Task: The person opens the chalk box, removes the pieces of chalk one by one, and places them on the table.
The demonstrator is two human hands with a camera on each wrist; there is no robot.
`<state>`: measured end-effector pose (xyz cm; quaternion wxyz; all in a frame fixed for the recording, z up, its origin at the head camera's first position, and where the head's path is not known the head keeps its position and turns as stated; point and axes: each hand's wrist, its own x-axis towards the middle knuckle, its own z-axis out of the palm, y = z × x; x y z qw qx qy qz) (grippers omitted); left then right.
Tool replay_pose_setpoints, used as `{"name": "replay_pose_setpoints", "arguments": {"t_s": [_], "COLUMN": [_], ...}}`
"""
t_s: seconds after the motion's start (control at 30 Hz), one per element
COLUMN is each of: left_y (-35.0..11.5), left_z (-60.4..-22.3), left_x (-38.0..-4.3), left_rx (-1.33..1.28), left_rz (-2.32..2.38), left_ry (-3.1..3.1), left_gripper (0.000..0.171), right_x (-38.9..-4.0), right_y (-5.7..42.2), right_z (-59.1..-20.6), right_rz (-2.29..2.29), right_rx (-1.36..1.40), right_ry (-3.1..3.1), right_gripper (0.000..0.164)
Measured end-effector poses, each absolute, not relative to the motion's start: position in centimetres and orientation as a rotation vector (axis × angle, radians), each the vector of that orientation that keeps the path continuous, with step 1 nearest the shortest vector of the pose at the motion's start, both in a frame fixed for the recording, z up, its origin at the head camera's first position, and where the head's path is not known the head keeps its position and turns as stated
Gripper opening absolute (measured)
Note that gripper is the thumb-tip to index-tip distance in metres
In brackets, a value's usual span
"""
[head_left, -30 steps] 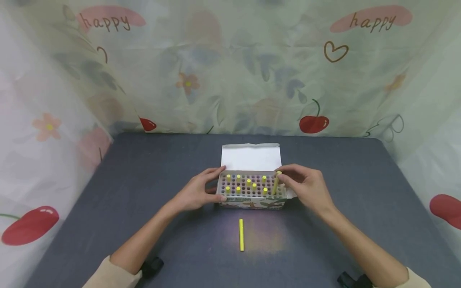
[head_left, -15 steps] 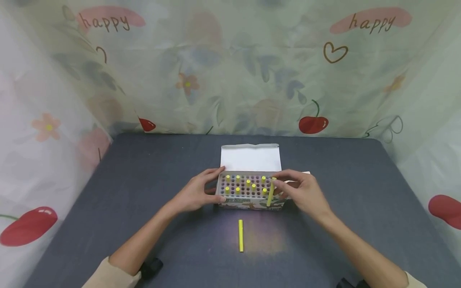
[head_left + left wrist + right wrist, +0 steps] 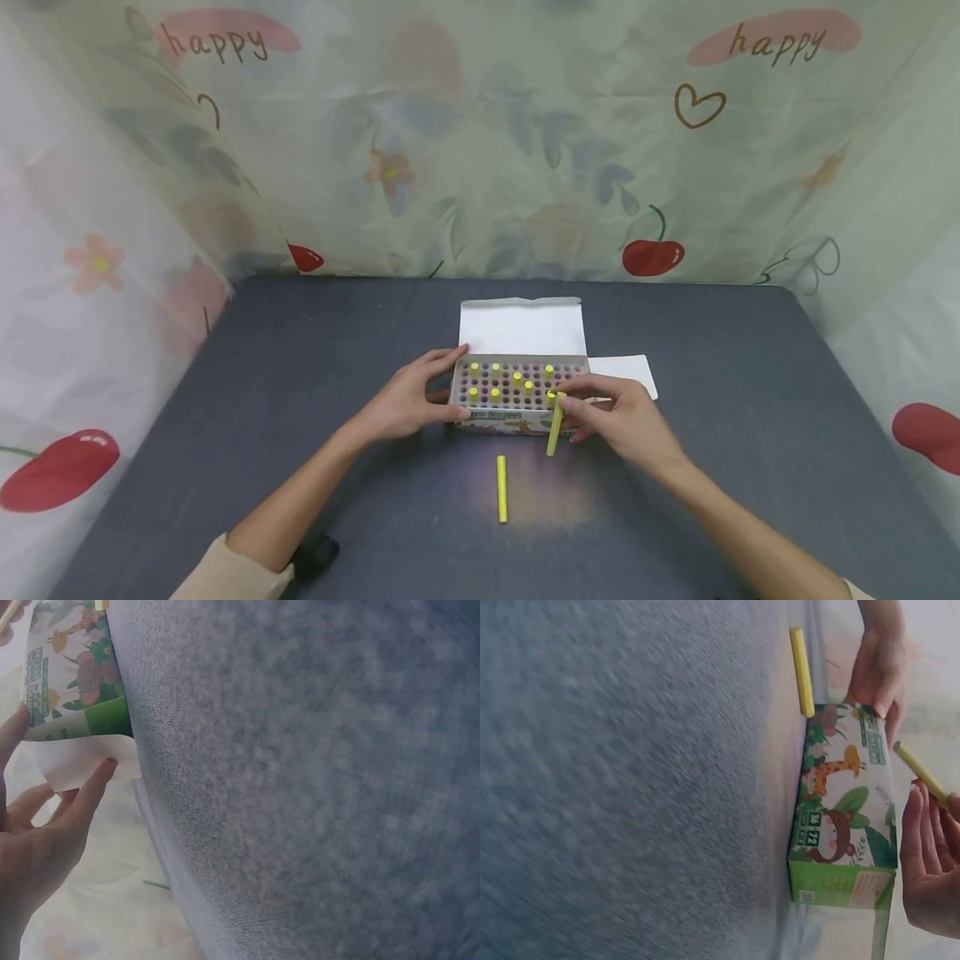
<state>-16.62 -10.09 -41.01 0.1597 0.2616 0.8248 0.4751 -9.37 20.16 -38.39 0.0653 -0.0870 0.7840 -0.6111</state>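
Note:
An open cardboard box (image 3: 525,412) with an animal print stands mid-table, its white lid flap (image 3: 522,327) folded back. Inside, several yellow sticks (image 3: 517,379) stand upright in a grid of holes. My left hand (image 3: 417,402) grips the box's left end (image 3: 71,686), thumb on the front and fingers on the rim. My right hand (image 3: 613,414) pinches one yellow stick (image 3: 554,427) by its top, holding it in front of the box's right front corner; the same held stick (image 3: 921,772) shows beside the box (image 3: 847,817) in the right wrist view. Another yellow stick (image 3: 502,489) lies flat on the table.
The dark grey table (image 3: 300,400) is bounded by a printed fabric backdrop (image 3: 480,150) behind and at both sides. A white side flap (image 3: 622,371) lies flat to the right of the box. The loose stick (image 3: 802,671) lies near the box's front.
My right hand has lifted a yellow stick out of the box's right side and brought it forward and down, in front of the box. The left hand and the box stayed put.

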Motion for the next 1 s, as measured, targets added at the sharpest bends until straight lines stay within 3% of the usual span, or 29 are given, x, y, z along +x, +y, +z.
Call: {"name": "replay_pose_setpoints", "arguments": {"t_s": [1.0], "left_y": [-10.0], "left_z": [-41.0], "left_x": [-16.5], "left_rx": [0.749], "left_rz": [1.368], "left_ry": [2.351], "left_gripper": [0.091], "right_x": [-7.6], "right_y": [17.6], "right_z": [-42.0], "right_rz": [-1.792], "right_rx": [-0.256], "right_ry": [2.166], "right_gripper": [0.028]}}
